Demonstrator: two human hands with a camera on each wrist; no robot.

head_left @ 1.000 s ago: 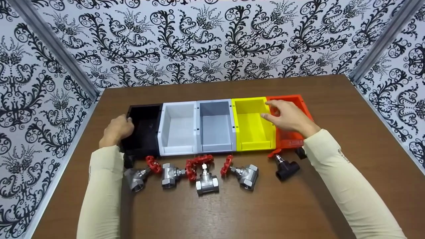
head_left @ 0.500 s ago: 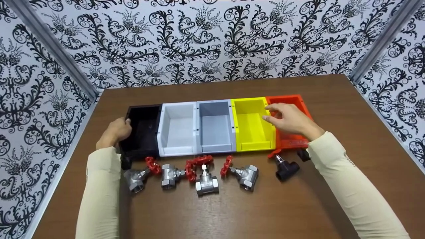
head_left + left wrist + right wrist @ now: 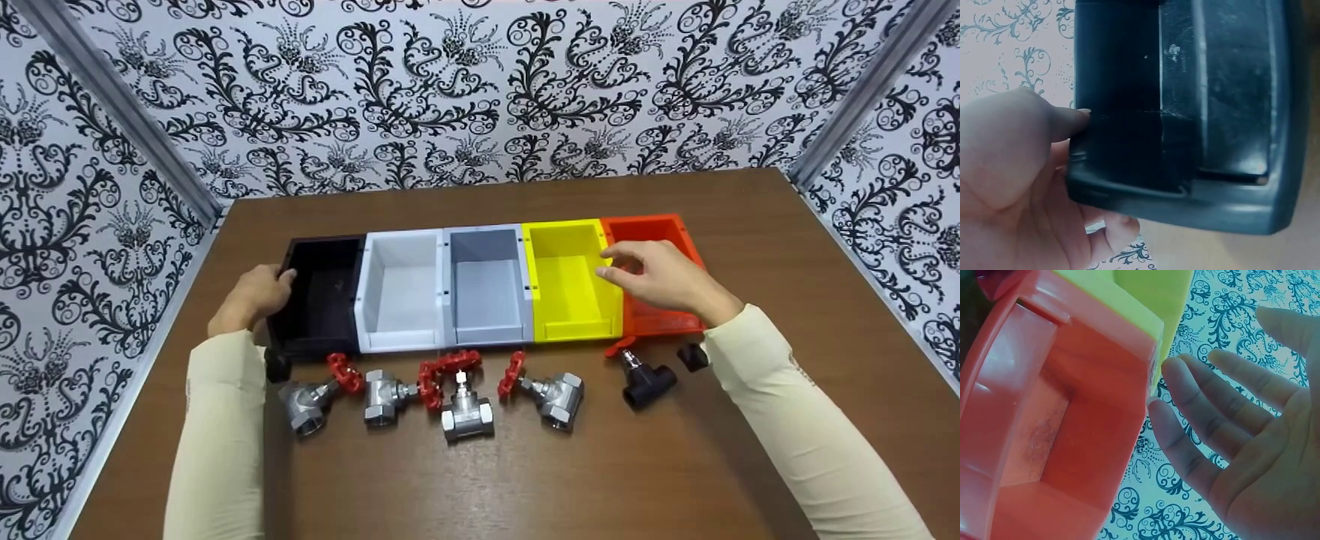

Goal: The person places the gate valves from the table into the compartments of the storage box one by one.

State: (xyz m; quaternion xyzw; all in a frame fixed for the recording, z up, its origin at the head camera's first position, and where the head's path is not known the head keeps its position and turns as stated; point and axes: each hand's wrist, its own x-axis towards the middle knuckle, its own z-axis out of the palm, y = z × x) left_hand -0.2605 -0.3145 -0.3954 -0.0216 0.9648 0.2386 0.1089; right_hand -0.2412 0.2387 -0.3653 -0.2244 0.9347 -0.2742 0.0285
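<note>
One black bin (image 3: 324,296), long axis front-to-back, lip (image 3: 319,346) at near end

No text, brand or number can be read in any of the three views. At the right of the head view, the right sleeve (image 3: 810,427) carries a short line of dark marks just below its cuff, too small to make out. At the lower left, the left sleeve (image 3: 217,435) has a faint mark near its outer edge, also illegible. A pale patch inside the black bin (image 3: 1129,140), upper middle of the left wrist view, shows no legible characters.
</note>
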